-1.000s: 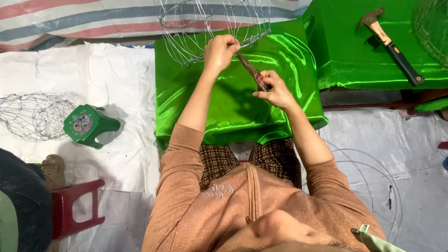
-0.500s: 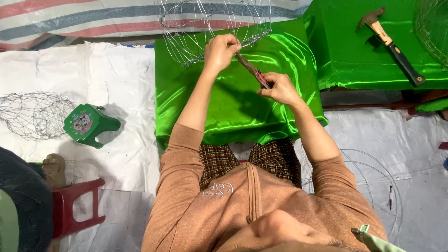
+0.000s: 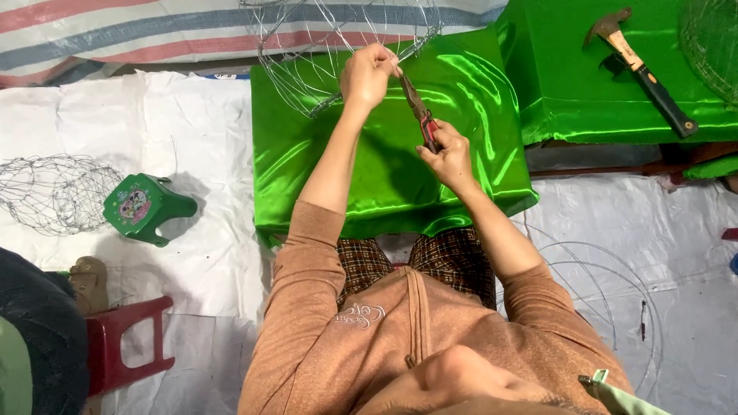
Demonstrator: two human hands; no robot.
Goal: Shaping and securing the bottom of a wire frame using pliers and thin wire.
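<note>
With a hammer lying well right, the left hand pinches the wire frame while the right hand grips pliers pointing up-left toward it.

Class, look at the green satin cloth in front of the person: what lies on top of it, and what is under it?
On the green satin cloth rests a wire frame, held by the left hand; the right hand holds pliers. Whatever the cloth covers is hidden.

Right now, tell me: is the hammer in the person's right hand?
No. The right hand grips red-handled pliers, while the hammer lies untouched on the green cloth.
</note>
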